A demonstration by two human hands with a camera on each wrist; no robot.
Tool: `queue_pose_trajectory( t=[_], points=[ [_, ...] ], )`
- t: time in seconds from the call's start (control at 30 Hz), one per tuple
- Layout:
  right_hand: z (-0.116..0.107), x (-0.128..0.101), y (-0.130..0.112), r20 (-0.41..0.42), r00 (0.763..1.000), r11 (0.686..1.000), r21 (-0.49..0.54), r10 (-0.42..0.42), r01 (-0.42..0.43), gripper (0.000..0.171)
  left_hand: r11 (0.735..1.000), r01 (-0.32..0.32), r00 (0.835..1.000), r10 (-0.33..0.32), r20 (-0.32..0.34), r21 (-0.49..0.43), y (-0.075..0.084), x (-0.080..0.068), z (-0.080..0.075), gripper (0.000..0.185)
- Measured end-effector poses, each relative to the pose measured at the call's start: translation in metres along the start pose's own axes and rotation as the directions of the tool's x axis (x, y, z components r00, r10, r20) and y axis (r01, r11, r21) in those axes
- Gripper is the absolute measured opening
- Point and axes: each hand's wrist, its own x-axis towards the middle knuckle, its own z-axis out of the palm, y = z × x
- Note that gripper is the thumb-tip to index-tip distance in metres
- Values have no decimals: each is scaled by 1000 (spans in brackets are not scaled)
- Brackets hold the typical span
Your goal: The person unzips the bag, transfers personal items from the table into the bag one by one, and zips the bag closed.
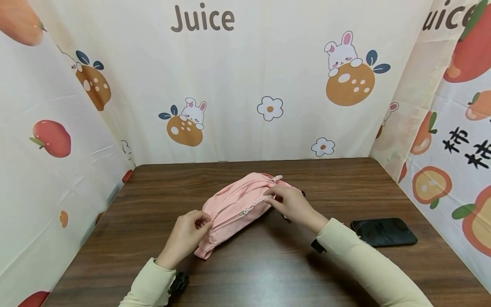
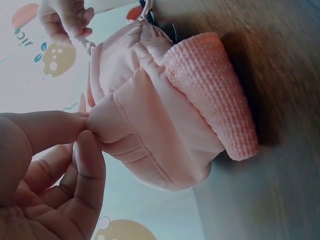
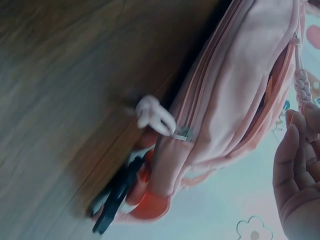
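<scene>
Pink fabric is bunching up in the middle of the brown wooden table (image 1: 153, 264), where a soft pouch-like bag (image 1: 241, 204) is lying slantwise between the person's two hands. Their left hand (image 1: 188, 234) is pinching the bag's near end, thumb and forefinger squeezing a fold of cloth beside the woven pink strap (image 2: 215, 90). Their right hand (image 1: 293, 204) is sitting at the far end with its fingertips closing on the braided zip cord (image 3: 302, 82), just by the partly gaping zipper. A second zip pull (image 3: 155, 117) is dangling from the bag's side, near a black buckle (image 3: 115, 200). A dark phone (image 1: 383, 231) is lying flat, well apart on the right. Cream sleeves are covering both forearms, and cartoon-printed cloth is hanging around the table.
</scene>
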Motion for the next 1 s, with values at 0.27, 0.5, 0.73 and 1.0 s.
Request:
queue_pose_trajectory(
  t=[0.27, 0.5, 0.73, 1.0],
  points=[
    [-11, -4, 13, -6, 998, 997, -14, 70, -70, 10, 999, -29, 999, 29, -16, 22, -2, 0, -1, 11],
    [-18, -8, 23, -33, 996, 996, -35, 83, -84, 10, 997, -57, 998, 58, -20, 43, -3, 0, 0, 11],
    [-23, -14, 32, -42, 991, 991, -39, 125, -126, 9, 997, -67, 998, 67, -18, 37, -4, -1, -1, 12],
    [-28, -24, 40, -44, 989, 989, -43, 140, -142, 9, 996, -74, 997, 75, -14, 42, -5, 0, -2, 13]
  ],
)
